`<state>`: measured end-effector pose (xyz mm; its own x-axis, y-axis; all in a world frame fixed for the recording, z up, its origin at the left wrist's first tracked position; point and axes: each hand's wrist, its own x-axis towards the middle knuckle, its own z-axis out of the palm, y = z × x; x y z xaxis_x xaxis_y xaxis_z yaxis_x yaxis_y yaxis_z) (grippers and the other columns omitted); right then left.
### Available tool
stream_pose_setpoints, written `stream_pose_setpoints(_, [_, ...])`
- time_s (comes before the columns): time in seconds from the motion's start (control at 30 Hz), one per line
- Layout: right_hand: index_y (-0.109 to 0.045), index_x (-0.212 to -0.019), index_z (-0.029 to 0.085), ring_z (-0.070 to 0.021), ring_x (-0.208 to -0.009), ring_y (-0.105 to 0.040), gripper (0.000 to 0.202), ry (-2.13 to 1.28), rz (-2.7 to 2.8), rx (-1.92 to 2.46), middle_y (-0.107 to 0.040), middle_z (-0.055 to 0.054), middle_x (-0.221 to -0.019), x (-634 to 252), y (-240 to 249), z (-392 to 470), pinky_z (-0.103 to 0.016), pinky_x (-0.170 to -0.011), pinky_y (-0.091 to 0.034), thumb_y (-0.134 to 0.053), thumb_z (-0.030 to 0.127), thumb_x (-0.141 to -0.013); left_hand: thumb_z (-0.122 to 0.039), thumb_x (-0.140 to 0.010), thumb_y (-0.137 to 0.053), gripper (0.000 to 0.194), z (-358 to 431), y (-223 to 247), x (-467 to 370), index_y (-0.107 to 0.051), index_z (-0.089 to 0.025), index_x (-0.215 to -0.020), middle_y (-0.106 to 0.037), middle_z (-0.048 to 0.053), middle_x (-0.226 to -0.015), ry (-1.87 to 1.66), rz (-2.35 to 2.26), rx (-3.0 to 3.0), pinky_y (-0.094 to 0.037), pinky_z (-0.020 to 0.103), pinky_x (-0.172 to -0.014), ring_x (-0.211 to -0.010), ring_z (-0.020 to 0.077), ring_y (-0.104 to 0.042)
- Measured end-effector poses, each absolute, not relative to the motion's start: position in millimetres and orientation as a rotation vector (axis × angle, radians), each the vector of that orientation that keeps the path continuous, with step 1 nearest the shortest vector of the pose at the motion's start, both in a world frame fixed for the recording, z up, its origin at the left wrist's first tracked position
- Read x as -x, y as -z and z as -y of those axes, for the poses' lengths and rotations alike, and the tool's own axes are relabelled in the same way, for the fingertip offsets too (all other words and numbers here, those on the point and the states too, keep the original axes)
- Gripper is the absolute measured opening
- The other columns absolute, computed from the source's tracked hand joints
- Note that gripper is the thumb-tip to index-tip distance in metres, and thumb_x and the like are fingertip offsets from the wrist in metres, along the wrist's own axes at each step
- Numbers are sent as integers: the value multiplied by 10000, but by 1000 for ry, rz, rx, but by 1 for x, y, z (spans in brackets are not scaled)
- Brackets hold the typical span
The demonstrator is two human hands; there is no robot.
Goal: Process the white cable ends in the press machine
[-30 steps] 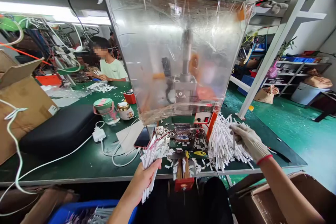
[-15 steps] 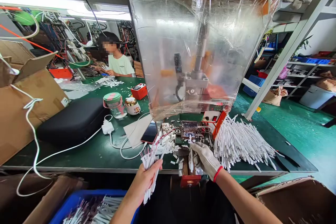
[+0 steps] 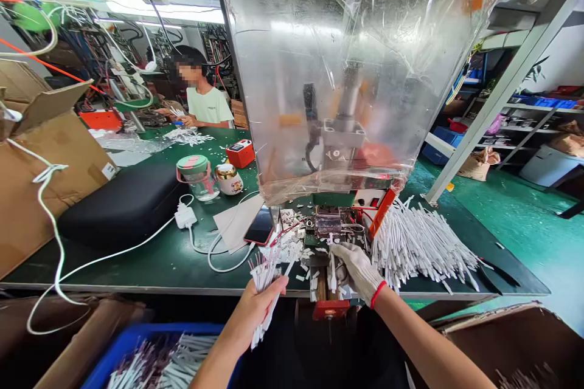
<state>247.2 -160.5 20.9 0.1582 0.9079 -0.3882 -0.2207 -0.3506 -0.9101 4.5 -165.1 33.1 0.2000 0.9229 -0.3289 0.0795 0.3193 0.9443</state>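
My bare left hand [image 3: 261, 304] is wrapped round a bundle of white strips [image 3: 263, 276] with thin pinkish wire ends at the top. In a white knit glove with a red cuff, my right hand [image 3: 358, 270] pinches one white strip [image 3: 333, 267], whose upper end reaches the small metal fixture [image 3: 329, 225] of the machine. Above it hangs a press head [image 3: 342, 137] behind a clear plastic-wrapped guard [image 3: 292, 55]. White scraps [image 3: 289, 243] lie around the fixture. A large pile of white strips [image 3: 420, 246] lies right of my glove.
A phone [image 3: 259, 225], a white cable, a jar [image 3: 199, 176], a cup [image 3: 229, 179] and a black case [image 3: 123, 206] are on the left. Black-handled pliers [image 3: 499, 276] lie at the right edge. A blue bin [image 3: 137, 340] stands below. Another person [image 3: 207, 106] sits across the bench.
The view has shifted slightly. In the machine, the green part above the fixture looks lower and the fixture's lid seems changed. Both hands keep their holds, with my left hand slightly further right.
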Motion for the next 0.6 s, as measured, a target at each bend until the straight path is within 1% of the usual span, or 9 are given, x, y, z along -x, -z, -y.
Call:
stream_pose_setpoints(0.07, [-505, -829, 210, -92, -317, -415, 400, -1418, 769, 1414, -466, 92, -451, -249, -23, 162, -204, -321, -320, -711, 546, -761, -683, -692, -724, 513, 165, -42, -7, -580, -193, -639, -413, -53, -552, -775, -1184, -1166, -255, 233, -473, -506, 107, -325])
stream_pose_setpoints(0.17, [-516, -838, 201, -83, -345, -429, 414, -1412, 922, 1469, -481, 81, -507, -257, -38, 167, -199, -340, -332, -681, 578, -793, -625, -735, -718, 474, 164, -57, -12, -584, -192, -595, -502, -13, -608, -770, -1112, -1322, -365, 252, -566, -589, 140, -428])
stream_pose_setpoints(0.23, [-544, -862, 187, -79, -372, -449, 422, -1352, 1115, 1559, -530, 53, -576, -268, -58, 172, -199, -350, -330, -638, 597, -833, -603, -755, -708, 454, 162, -63, -14, -593, -194, -596, -501, -15, -607, -709, -1063, -1398, -372, 257, -583, -588, 139, -420])
stream_pose_setpoints(0.3, [-597, -938, 168, -82, -435, -494, 418, -1285, 1373, 1582, -599, 16, -678, -278, -82, 178, -197, -388, -348, -597, 582, -880, -588, -764, -704, 425, 159, -67, -16, -612, -196, -626, -496, -23, -598, -606, -1006, -1446, -351, 256, -561, -563, 132, -392])
stream_pose_setpoints(0.37, [-660, -1014, 167, -98, -569, -563, 374, -1215, 1668, 1523, -658, -11, -792, -285, -105, 184, -193, -481, -392, -606, 521, -905, -564, -766, -714, 388, 156, -70, -19, -636, -198, -666, -526, -18, -622, -516, -939, -1487, -351, 253, -569, -575, 134, -411])
stream_pose_setpoints(0.43, [-711, -973, 178, -112, -666, -587, 269, -1158, 1915, 1468, -678, -6, -810, -285, -121, 191, -193, -556, -404, -624, 424, -908, -542, -762, -729, 358, 155, -74, -24, -645, -201, -689, -551, -14, -647, -443, -864, -1517, -365, 254, -603, -609, 142, -444])
stream_pose_setpoints(0.5, [-720, -867, 181, -113, -670, -580, 179, -1147, 2017, 1472, -666, 9, -755, -280, -129, 199, -196, -564, -394, -619, 327, -891, -528, -761, -735, 346, 156, -80, -30, -639, -205, -685, -554, -12, -648, -350, -783, -1541, -367, 261, -626, -627, 149, -452])
stream_pose_setpoints(0.6, [-692, -792, 178, -104, -565, -541, 176, -1368, 1884, 1455, -635, 9, -696, -277, -128, 215, -203, -491, -385, -576, 286, -870, -539, -773, -715, 362, 159, -87, -35, -621, -209, -656, -531, -13, -628, -249, -695, -1559, -342, 272, -616, -620, 149, -415])
